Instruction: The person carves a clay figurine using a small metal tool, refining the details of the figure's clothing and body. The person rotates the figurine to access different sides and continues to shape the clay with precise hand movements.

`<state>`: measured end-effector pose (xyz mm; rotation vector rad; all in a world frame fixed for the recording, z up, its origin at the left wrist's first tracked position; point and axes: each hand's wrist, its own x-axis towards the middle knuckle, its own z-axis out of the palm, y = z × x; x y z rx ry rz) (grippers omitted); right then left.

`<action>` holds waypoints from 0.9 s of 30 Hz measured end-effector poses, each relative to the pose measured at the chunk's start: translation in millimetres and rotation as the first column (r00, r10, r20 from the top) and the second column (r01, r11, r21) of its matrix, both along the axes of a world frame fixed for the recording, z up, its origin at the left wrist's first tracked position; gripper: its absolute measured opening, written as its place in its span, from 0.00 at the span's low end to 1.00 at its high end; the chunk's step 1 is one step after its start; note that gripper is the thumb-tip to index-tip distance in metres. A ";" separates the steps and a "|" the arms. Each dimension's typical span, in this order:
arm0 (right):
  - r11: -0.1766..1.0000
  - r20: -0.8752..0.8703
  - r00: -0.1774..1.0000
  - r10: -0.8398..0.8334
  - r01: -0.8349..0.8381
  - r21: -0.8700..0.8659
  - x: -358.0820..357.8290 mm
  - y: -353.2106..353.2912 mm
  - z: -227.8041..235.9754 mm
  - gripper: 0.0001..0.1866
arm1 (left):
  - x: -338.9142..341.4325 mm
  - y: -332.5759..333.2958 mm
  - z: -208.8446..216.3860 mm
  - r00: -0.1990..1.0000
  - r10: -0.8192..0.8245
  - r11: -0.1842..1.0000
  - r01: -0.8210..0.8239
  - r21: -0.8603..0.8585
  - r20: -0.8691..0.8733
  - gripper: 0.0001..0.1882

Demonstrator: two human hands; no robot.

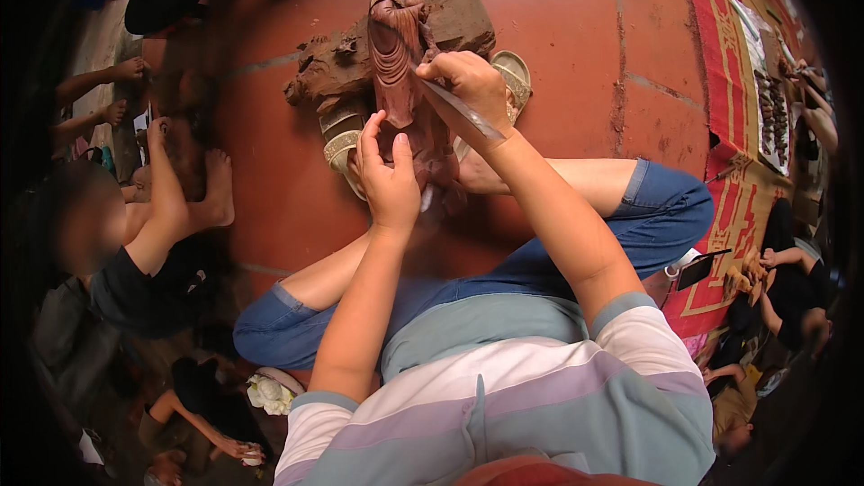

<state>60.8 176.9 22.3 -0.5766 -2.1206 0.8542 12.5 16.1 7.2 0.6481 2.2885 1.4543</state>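
Observation:
A reddish-brown carved wooden figure [396, 45] of a robed person stands upright between my knees, its base near my sandalled feet. My left hand [385, 175] grips the figure's lower part from the left. My right hand [468, 79] is closed on a flat metal carving blade [463, 110], whose tip touches the figure's middle on its right side. A rough block of brown wood [454, 18] lies behind the figure on the red tiled floor [558, 27].
A person sits on the floor at my left, an arm raised [162, 207]. More hands and people are at the far left and lower left. A red patterned mat [733, 99] runs along the right, with people sitting near it. A phone [700, 268] lies by my right knee.

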 end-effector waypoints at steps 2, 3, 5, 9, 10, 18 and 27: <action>0.999 0.007 1.000 -0.029 0.029 0.046 2.6 0.3 -14.8 0.05 | 2.9 -0.4 -0.4 0.995 -0.038 0.999 0.037 -0.011 -0.090 0.20; 0.996 0.052 0.999 -0.016 0.012 0.083 6.4 -8.4 -13.9 0.05 | 2.2 -2.1 -4.8 0.995 -0.032 0.999 0.032 0.001 -0.089 0.20; 0.993 0.143 0.989 0.021 -0.037 0.108 22.0 -21.1 -15.9 0.05 | 1.4 -1.3 -6.0 0.997 -0.028 1.000 0.029 0.011 -0.075 0.20; 0.991 0.079 0.989 0.128 -0.129 0.016 22.8 -15.5 3.9 0.06 | 0.6 -2.9 -6.6 0.998 -0.020 1.000 0.020 0.006 -0.054 0.20; 0.995 0.046 0.994 0.095 -0.096 0.009 21.3 -13.9 2.7 0.06 | 1.6 -3.3 -5.3 0.999 -0.016 1.000 0.016 -0.003 -0.037 0.20; 0.995 0.079 0.995 0.056 -0.062 0.080 17.2 -2.7 -14.0 0.10 | 1.7 -1.7 -6.1 0.997 -0.029 1.000 0.030 0.005 -0.078 0.20; 0.992 0.064 0.996 0.054 -0.061 0.111 14.5 -1.0 -9.0 0.07 | 2.0 -1.5 -2.4 0.997 -0.027 1.000 0.027 -0.005 -0.068 0.20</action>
